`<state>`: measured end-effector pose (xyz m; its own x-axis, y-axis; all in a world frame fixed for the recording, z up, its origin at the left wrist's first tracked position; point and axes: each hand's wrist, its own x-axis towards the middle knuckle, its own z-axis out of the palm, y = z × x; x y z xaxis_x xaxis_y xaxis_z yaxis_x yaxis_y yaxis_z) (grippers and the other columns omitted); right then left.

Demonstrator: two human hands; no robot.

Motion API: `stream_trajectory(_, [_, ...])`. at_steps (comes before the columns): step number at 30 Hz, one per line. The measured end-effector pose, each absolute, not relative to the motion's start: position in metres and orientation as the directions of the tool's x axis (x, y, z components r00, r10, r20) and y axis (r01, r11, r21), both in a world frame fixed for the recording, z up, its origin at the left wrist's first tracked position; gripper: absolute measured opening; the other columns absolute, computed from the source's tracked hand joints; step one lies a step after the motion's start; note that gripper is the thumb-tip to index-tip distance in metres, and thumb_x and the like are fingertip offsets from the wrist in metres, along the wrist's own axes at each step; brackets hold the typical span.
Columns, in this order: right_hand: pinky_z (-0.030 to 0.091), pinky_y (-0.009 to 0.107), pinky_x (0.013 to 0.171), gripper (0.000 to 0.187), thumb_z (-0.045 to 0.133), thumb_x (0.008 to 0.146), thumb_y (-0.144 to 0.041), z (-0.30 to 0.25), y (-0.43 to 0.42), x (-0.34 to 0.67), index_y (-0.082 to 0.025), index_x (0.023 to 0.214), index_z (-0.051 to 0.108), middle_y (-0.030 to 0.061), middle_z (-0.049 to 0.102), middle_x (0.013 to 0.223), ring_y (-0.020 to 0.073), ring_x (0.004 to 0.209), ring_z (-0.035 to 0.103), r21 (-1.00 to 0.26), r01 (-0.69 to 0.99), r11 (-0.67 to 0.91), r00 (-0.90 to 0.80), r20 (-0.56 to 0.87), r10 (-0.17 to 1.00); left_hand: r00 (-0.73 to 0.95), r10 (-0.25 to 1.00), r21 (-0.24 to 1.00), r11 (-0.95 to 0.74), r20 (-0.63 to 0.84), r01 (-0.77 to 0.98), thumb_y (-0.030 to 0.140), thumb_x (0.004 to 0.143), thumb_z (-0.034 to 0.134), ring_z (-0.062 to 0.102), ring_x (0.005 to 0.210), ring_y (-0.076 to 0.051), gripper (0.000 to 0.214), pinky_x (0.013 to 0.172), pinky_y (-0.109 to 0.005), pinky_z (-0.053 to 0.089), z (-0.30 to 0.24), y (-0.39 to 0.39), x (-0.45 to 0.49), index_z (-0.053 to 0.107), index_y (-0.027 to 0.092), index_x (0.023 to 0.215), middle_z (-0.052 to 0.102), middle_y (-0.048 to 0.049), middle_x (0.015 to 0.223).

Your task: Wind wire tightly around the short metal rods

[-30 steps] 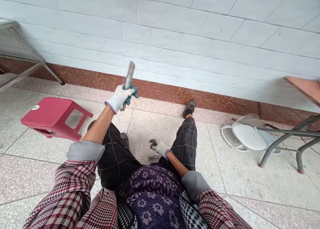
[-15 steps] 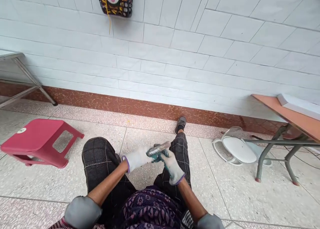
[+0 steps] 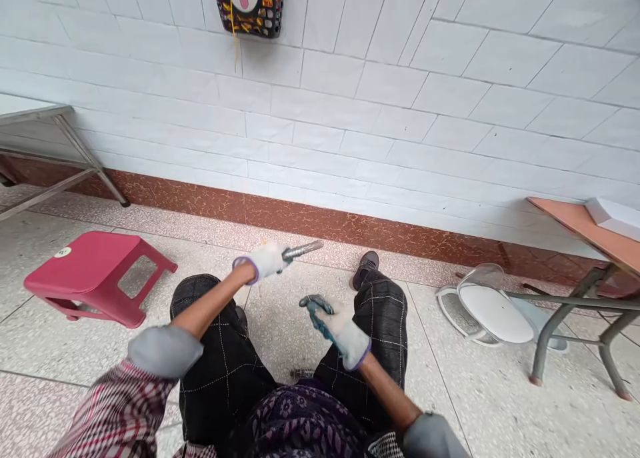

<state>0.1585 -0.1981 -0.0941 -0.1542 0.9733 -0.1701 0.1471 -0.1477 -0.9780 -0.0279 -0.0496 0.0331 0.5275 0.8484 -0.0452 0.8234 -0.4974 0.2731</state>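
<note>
My left hand point(image 3: 265, 261), in a white glove with a purple cuff and dark palm side, is closed on one end of a silver rod-like tool point(image 3: 306, 249) with a ribbed surface. The tool points right, over the floor in front of my knees; its exact kind is unclear. My right hand point(image 3: 334, 321), in a matching glove with dark green coated fingers, hovers near my right knee. Its fingers are stretched out to the left with nothing in them. Between my legs, a dark ribbed cylinder point(image 3: 303, 373) lies on the floor, partly hidden by my clothing.
A red plastic stool point(image 3: 87, 265) stands left, below a metal-legged table point(image 3: 90, 151). To the right are a folding table point(image 3: 575, 225) bearing a white box point(image 3: 617, 217), and a white chair point(image 3: 495, 311). The tiled wall point(image 3: 340, 105) ahead carries a black basket point(image 3: 270, 25).
My hands have parted. The left has moved up and away with the silver tool, while the right has let go of it and stretched its fingers. The dark cylinder has come into view.
</note>
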Motion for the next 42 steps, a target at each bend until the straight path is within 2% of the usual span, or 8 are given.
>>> stream_trajectory(3, [0.044,0.028,0.062,0.027,0.062,0.092,-0.041,-0.045,-0.161,0.179,-0.024,0.102,0.081,0.0009,0.067,0.074,0.0159,0.064,0.058,-0.881,0.469,0.062,-0.198,-0.037,0.98,0.535,0.831,0.211,-0.501,-0.154,0.839,0.039,0.102,0.074,0.072,0.114,-0.028,0.038,0.096,-0.047,0.062,0.013,-0.032,-0.021,0.071,0.016,0.133,0.072,-0.014,0.132])
stream_trajectory(7, [0.051,0.031,0.085,0.021,0.062,0.096,-0.027,-0.001,-0.077,0.222,-0.024,0.101,0.082,0.0051,0.08,0.101,0.0217,0.092,0.071,-0.7,0.684,0.203,-0.162,0.125,0.979,0.579,0.779,0.165,-0.555,-0.239,0.815,0.017,0.091,0.076,0.077,0.094,-0.031,0.014,0.08,-0.039,0.055,-0.012,-0.018,0.002,0.081,0.017,0.104,0.08,-0.0167,0.094])
stream_trajectory(11, [0.045,0.028,0.071,0.017,0.063,0.092,-0.017,-0.012,-0.007,0.252,-0.017,0.093,0.08,0.0033,0.075,0.083,0.0162,0.071,0.061,-0.593,0.805,0.012,-0.03,-0.021,0.999,0.629,0.745,0.229,-0.588,-0.221,0.776,0.018,0.096,0.065,0.074,0.079,-0.026,0.021,0.068,-0.033,0.047,-0.016,-0.009,0.019,0.082,0.021,0.107,0.08,-0.0133,0.087])
stream_trajectory(17, [0.041,0.026,0.061,0.016,0.066,0.091,-0.021,-0.054,-0.024,0.221,-0.017,0.096,0.081,0.0026,0.072,0.076,0.0132,0.063,0.052,-0.711,0.701,0.052,-0.233,-0.159,0.959,0.529,0.847,0.45,-0.456,-0.044,0.768,0.026,0.101,0.059,0.069,0.079,-0.02,0.032,0.069,-0.032,0.045,0.005,0.025,0.004,0.079,0.019,0.124,0.079,-0.0091,0.094])
stream_trajectory(24, [0.042,0.024,0.056,0.031,0.06,0.101,-0.033,-0.025,-0.046,0.2,-0.015,0.114,0.082,0.002,0.068,0.073,0.0128,0.061,0.052,-0.775,0.626,0.081,-0.332,-0.171,0.928,0.517,0.841,-0.041,-0.529,-0.16,0.847,0.011,0.099,0.058,0.075,0.093,-0.032,0.035,0.081,-0.04,0.049,-0.004,0.033,-0.003,0.079,0.014,0.127,0.079,-0.0199,0.099])
stream_trajectory(28, [0.046,0.026,0.064,0.022,0.063,0.093,-0.015,-0.004,-0.003,0.219,-0.012,0.1,0.084,0.0037,0.071,0.079,0.0129,0.068,0.058,-0.687,0.712,0.144,-0.243,-0.048,0.969,0.584,0.768,-0.09,-0.623,-0.262,0.777,0.005,0.095,0.062,0.076,0.092,-0.031,0.037,0.081,-0.038,0.049,-0.005,0.018,0.013,0.079,0.016,0.126,0.08,-0.0179,0.099])
stream_trajectory(36, [0.047,0.026,0.057,0.019,0.07,0.095,-0.025,-0.039,-0.002,0.232,-0.013,0.099,0.082,0.0028,0.07,0.072,0.0122,0.058,0.056,-0.791,0.61,-0.045,-0.269,-0.26,0.927,0.588,0.783,0.083,-0.584,-0.202,0.807,0.017,0.102,0.056,0.072,0.087,-0.027,0.037,0.073,-0.035,0.044,0.001,0.021,0.01,0.08,0.025,0.128,0.078,-0.0105,0.092])
stream_trajectory(42, [0.043,0.022,0.048,0.017,0.067,0.099,-0.022,-0.03,-0.016,0.221,-0.013,0.102,0.081,-0.0004,0.064,0.065,0.0097,0.052,0.051,-0.815,0.578,-0.041,-0.298,-0.258,0.919,0.453,0.891,0.632,-0.355,0.007,0.688,0.03,0.099,0.066,0.067,0.081,-0.02,0.035,0.069,-0.029,0.045,-0.002,0.03,-0.002,0.079,0.023,0.131,0.076,-0.0054,0.095])
